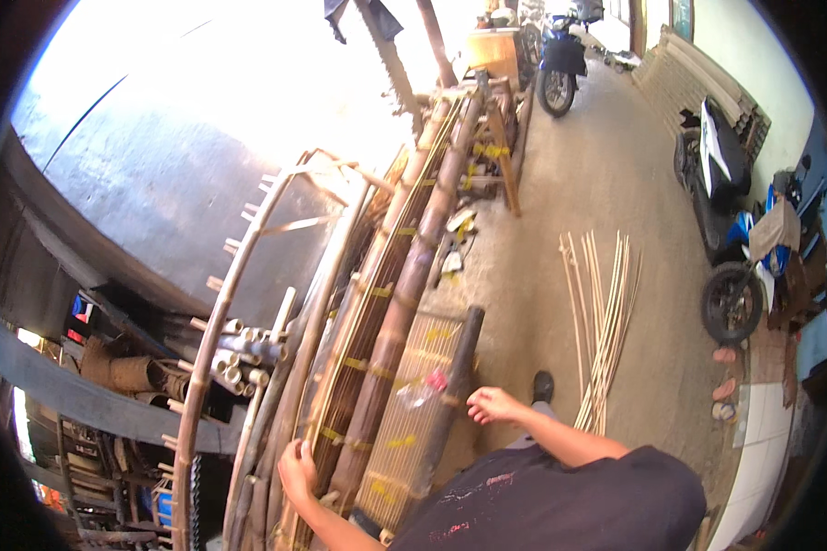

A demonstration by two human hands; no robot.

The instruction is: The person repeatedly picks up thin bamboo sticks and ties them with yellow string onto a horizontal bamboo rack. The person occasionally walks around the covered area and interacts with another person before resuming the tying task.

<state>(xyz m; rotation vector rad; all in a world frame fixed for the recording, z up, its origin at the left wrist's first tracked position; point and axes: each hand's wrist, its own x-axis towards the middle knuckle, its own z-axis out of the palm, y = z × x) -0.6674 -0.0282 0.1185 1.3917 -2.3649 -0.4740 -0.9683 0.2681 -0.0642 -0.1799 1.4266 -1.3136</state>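
Observation:
My left hand [298, 470] rests low on the left at a long rack of bamboo poles, its fingers closed at a thin, pale bamboo strip [347, 363] that runs lengthwise along the rack. Beside the strip lies a thick brown bamboo pole [401, 317]. My right hand [492, 405] hovers near the dark end pole of a slatted bamboo bench [412, 367], its fingers loosely bent and apart, with nothing visible in them. A clear plastic bag with a red part [421, 391] lies on the slats, just left of that hand.
Several long bamboo sticks [606, 321] lie on the concrete floor to my right. A bamboo ladder-like frame [213, 321] leans at the left, by a stack of cut bamboo tubes [239, 358]. Motorbikes stand along the right wall [731, 290] and at the far end [558, 69].

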